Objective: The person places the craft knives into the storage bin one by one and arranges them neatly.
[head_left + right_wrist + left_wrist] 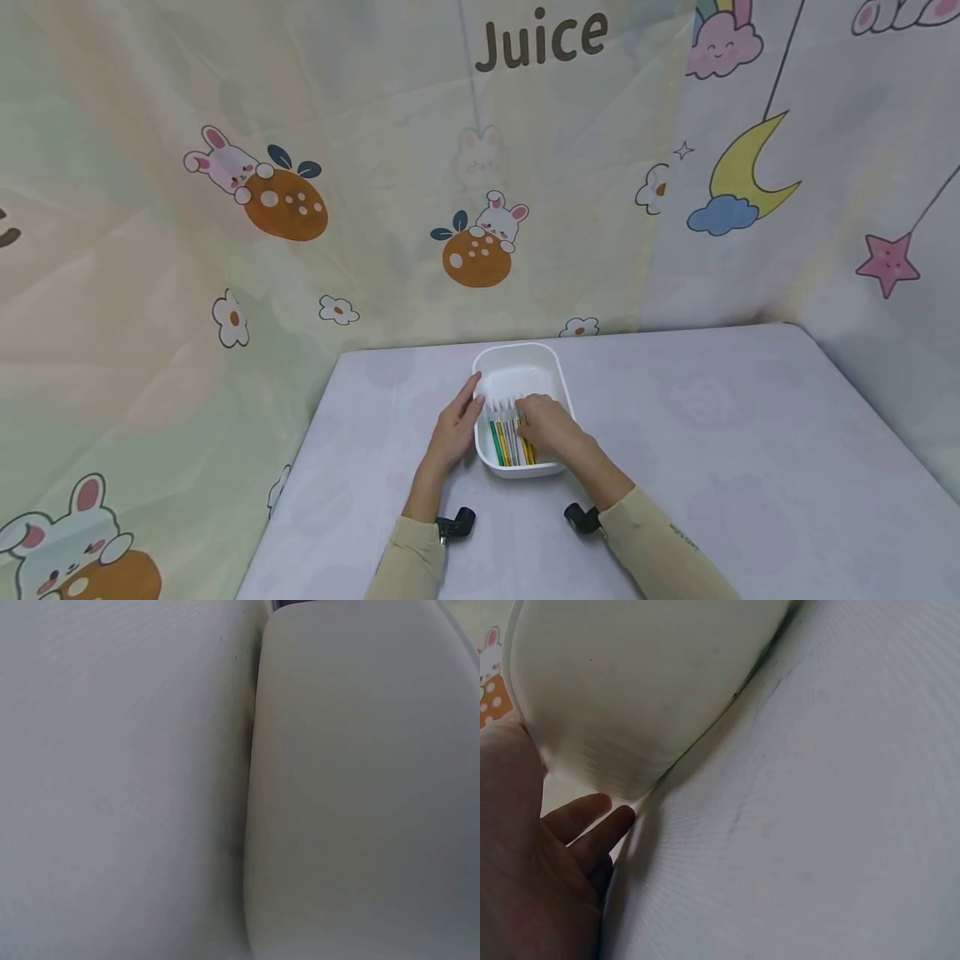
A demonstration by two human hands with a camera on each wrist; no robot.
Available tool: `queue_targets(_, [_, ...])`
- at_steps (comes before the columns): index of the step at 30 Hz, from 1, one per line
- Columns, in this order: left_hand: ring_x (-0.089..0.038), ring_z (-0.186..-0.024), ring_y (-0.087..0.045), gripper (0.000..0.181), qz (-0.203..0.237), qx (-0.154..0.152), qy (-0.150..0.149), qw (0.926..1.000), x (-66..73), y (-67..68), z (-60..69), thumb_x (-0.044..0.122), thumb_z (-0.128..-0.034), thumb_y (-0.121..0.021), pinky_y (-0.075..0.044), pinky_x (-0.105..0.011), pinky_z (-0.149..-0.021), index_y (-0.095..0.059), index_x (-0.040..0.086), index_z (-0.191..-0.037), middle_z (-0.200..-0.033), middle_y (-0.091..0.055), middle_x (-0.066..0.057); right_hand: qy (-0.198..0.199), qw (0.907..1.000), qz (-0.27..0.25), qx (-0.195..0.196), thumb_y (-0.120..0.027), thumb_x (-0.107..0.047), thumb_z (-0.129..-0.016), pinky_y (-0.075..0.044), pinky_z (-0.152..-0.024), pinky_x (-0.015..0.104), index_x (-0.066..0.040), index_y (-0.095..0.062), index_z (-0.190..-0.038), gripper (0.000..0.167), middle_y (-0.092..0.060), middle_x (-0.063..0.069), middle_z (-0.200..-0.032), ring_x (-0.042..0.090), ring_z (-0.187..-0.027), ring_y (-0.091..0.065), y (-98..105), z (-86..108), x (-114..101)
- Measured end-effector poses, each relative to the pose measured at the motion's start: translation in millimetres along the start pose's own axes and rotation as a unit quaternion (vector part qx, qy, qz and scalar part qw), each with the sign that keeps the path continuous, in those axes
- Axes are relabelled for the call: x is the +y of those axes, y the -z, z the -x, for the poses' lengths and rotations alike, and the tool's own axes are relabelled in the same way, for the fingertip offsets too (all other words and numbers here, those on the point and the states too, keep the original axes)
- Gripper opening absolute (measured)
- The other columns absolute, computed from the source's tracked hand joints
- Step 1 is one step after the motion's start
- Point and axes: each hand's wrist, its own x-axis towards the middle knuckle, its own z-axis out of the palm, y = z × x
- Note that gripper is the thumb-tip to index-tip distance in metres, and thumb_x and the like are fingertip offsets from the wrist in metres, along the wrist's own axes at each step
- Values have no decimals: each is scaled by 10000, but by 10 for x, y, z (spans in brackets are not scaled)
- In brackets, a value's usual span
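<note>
A white tray (519, 367) with rounded corners stands on the table, and its outer wall fills much of both wrist views. Slim sticks (510, 442) in green, yellow and grey, with pale pointed tips, lie side by side in its near part; their exact kind is too small to tell. My left hand (452, 429) rests against the tray's left side with its fingers fairly straight. Inside the tray, my right hand (551, 427) bends its fingers over the rightmost yellow sticks. Whether it pinches one is hidden. The right wrist view shows no fingers.
A pale cloth covers the table (697, 433) under and around the tray. Behind it hangs a printed curtain (390, 183) with rabbits, flowers and the word "Juice". Dark wrist cameras (457, 523) sit at both sleeve cuffs, close above the table.
</note>
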Motion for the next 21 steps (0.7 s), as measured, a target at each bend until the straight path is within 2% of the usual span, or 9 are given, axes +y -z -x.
queue_targets(4, [-176, -1559, -345, 530, -8, -10, 26, 10000, 5, -2, -1, 489, -1087, -484, -318, -500, -1265, -405, 379, -1599, -1665, -352, 152, -7, 9999, 60, 111, -761, -101, -940, -600, -990, 445, -13, -671, -1351, 430, -704, 159, -1305, 211, -962, -660, -5, 3, -4])
queue_targets(7, [-171, -1558, -346, 526, -34, -4, 50, 10000, -5, 6, -6, 483, -1088, -486, -321, -498, -1264, -409, 377, -1598, -1661, -357, 158, -16, 9993, 208, 295, -765, -111, -941, -575, -1047, 477, -21, -669, -1357, 437, -683, 168, -1340, 266, -1090, -697, -17, 11, -22])
queue_targets(12, [-161, -1557, -346, 532, -80, -21, 33, 10000, -17, 16, -8, 511, -1083, -480, -323, -492, -1265, -405, 392, -1596, -1656, -357, 171, 152, 9959, 312, 837, -776, -158, -945, -544, -1085, 479, -51, -679, -1352, 432, -656, 150, -1386, 325, -1275, -658, -26, 42, -27])
queue_targets(15, [-149, -1553, -348, 539, -38, -30, 9, 10000, -9, 22, -9, 521, -1075, -497, -328, -475, -1263, -386, 429, -1594, -1654, -347, 188, 464, 9904, 254, 1274, -782, -218, -947, -549, -1084, 467, -88, -698, -1333, 416, -667, 107, -1381, 292, -1283, -656, 11, 86, -3])
queue_targets(18, [-131, -1548, -351, 541, -11, -30, -5, 10000, 16, 23, -13, 507, -1075, -510, -338, -450, -1260, -355, 467, -1591, -1659, -335, 192, 816, 9812, 178, 1742, -790, -254, -941, -560, -1071, 476, -100, -717, -1306, 403, -682, 86, -1369, 282, -1275, -660, 87, 130, 57])
queue_targets(21, [-138, -1555, -340, 539, -6, 29, 23, 10000, 64, 33, -14, 480, -1082, -507, -324, -459, -1266, -337, 468, -1594, -1672, -328, 166, 927, 9725, 115, 2132, -787, -261, -942, -556, -1069, 507, -88, -713, -1308, 411, -670, 104, -1390, 312, -1286, -647, 154, 157, 156])
